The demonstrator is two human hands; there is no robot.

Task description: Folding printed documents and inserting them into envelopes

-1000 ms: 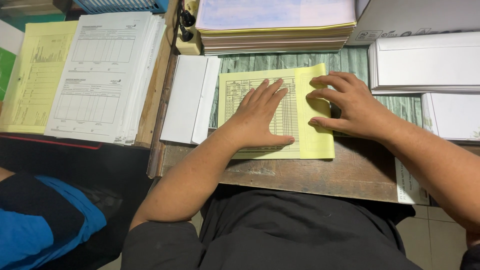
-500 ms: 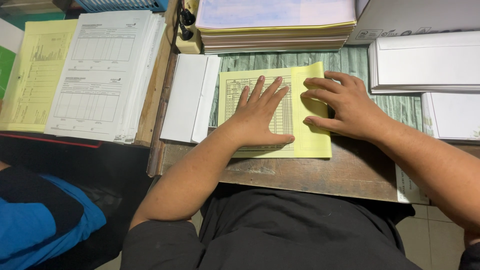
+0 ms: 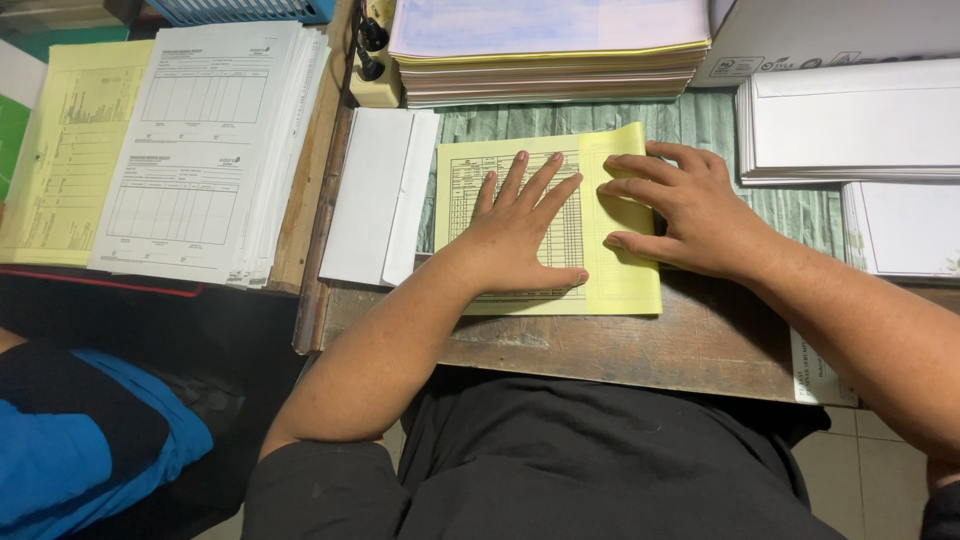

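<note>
A yellow printed form [image 3: 620, 285] lies on the wooden desk [image 3: 620, 345] in front of me, its right part folded over to the left. My left hand [image 3: 520, 225] rests flat on the printed side, fingers spread. My right hand [image 3: 685, 205] presses down on the folded flap, fingers pointing left. Neither hand grips anything.
White envelopes [image 3: 375, 195] lie left of the form. A thick pile of papers [image 3: 545, 50] sits behind it. More envelopes [image 3: 850, 120] are stacked at the right. White forms [image 3: 200, 150] and yellow forms [image 3: 60, 160] lie at far left. Someone's blue sleeve [image 3: 80, 450] shows at lower left.
My right hand has slid a little to the left along the folded flap. My left hand stays flat on the form.
</note>
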